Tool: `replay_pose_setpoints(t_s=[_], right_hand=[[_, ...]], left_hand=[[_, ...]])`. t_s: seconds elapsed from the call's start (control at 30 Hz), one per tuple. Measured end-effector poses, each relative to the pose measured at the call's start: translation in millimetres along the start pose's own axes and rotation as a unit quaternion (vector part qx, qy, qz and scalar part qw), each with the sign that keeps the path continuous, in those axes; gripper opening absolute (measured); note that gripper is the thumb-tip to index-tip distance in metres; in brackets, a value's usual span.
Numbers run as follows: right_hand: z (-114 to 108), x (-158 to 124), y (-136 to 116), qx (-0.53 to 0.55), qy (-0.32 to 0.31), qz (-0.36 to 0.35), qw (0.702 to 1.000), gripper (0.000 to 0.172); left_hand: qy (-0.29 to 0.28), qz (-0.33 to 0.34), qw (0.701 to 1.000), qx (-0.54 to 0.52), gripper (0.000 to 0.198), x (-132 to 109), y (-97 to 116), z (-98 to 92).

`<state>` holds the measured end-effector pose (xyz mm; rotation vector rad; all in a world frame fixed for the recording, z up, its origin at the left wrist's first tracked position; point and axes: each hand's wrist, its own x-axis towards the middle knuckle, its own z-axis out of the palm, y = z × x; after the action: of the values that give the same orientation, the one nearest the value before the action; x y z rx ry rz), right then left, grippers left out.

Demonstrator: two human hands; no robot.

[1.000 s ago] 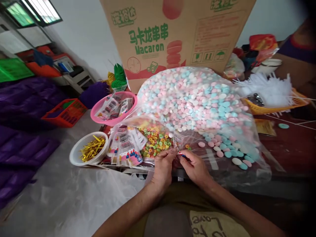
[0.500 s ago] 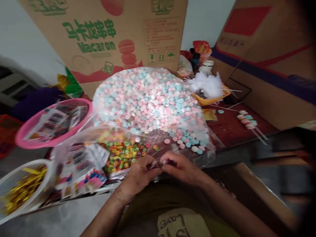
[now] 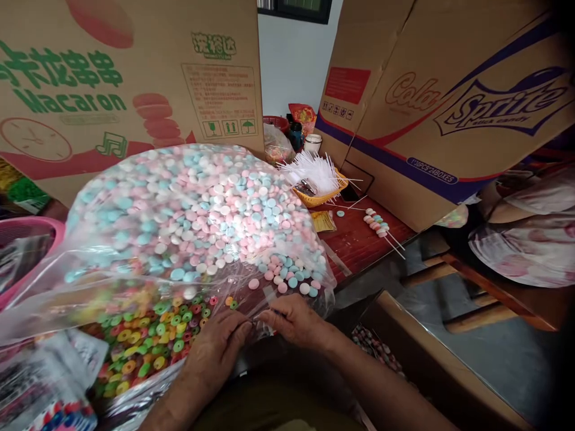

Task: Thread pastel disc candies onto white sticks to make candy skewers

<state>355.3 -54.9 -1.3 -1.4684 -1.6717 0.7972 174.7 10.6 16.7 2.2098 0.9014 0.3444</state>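
My left hand [image 3: 214, 346] and my right hand [image 3: 294, 322] meet close to my body at the table's near edge. Fingers of both are pinched together, tip to tip, around something too small to make out. Just beyond them lies a big clear plastic bag [image 3: 193, 197] full of pink, blue and white candy tablets. Loose tablets [image 3: 291, 272] spill at its mouth, above my right hand. Ring-shaped colourful candies [image 3: 153, 335] lie left of my left hand, partly under the plastic film.
Candy skewers [image 3: 376, 222] lie on the red table [image 3: 354, 239] near a yellow basket [image 3: 321, 199] of white sticks. Large cartons [image 3: 224, 36] stand behind. A pink basin [image 3: 54, 230] and printed packets [image 3: 49, 383] are at left. An open carton [image 3: 431, 353] sits below right; another person [image 3: 530, 239] sits beyond.
My view has swung right and nearer, so things shift left and the white tub of gold ties drops out. My hands stay together, fingers pinched.
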Motion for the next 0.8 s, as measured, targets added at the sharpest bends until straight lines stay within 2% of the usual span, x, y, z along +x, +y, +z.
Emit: replay_pose_setpoints(t_s=[0.1,0.13,0.2,0.27,0.33,0.4,0.47,0.53,0.6,0.67,0.73,0.8], right_hand=[[5.5,1.4,2.5,-0.059,0.02,-0.028,0.998,0.049],[4.2,1.9,5.2,-0.094,0.034,-0.015,0.995,0.05],[-11.5,1.5,15.8,-0.18,0.095,0.068,0.977,0.05],[-49.3,-2.4,34.8,-0.259,0.194,0.199,0.925,0.047],[-104.0,-11.0,60.7,-0.298,0.271,0.272,0.874,0.047],[-160.1,-22.4,89.4,-0.337,0.337,0.351,0.806,0.042],[-202.0,-32.8,115.9,-0.355,0.362,0.417,0.754,0.037],[-223.0,-39.7,136.5,-0.358,0.355,0.45,0.737,0.033],[-226.2,-43.8,148.9,-0.359,0.343,0.455,0.739,0.03],[-217.5,-47.5,152.2,-0.361,0.339,0.44,0.749,0.03],[-199.8,-52.0,146.6,-0.357,0.334,0.405,0.773,0.031],[-173.5,-55.9,132.4,-0.341,0.315,0.357,0.811,0.03]], left_hand=[[0.027,0.008,1.0,0.004,0.028,3.9,3.4,6.1],[0.038,0.008,0.999,0.001,0.027,4.2,2.7,7.9],[0.079,0.012,0.997,0.0,0.031,3.0,-1.0,9.3],[0.135,0.033,0.99,0.005,0.031,0.1,-7.5,6.6],[0.188,0.075,0.979,0.016,0.025,-3.8,-15.5,1.3],[0.233,0.124,0.964,0.036,0.02,-7.8,-24.0,-3.6],[0.249,0.153,0.955,0.058,0.018,-11.4,-31.8,-5.8],[0.242,0.172,0.952,0.071,0.016,-14.5,-38.2,-5.9],[0.23,0.185,0.953,0.071,0.015,-17.5,-43.0,-6.2],[0.228,0.193,0.952,0.068,0.015,-20.7,-45.5,-8.6],[0.233,0.183,0.952,0.077,0.016,-24.1,-44.4,-13.1],[0.235,0.168,0.953,0.09,0.015,-26.5,-39.4,-18.3]])
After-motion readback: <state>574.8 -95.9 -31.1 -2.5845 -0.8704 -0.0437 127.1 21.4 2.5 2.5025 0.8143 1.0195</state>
